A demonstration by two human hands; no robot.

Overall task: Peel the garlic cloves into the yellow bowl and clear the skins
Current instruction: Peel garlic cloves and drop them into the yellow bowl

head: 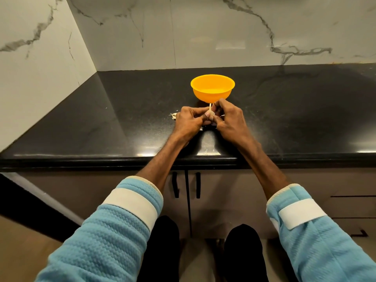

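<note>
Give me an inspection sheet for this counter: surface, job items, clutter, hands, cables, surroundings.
Surface: black countertop, glossy, with small pale specks near the front edge.
Job's things: yellow bowl upright behind the hands, apart from them; no cloves visible inside from this angle. Garlic clove held between both hands, a strip of skin sticking up from it.
Clutter: garlic skins lying on the counter by the left hand.
Hands: left hand and right hand both pinch the clove above the counter.
Cables: nothing seen.
Surroundings: marble wall in a corner behind; cabinet doors with dark handles below.
</note>
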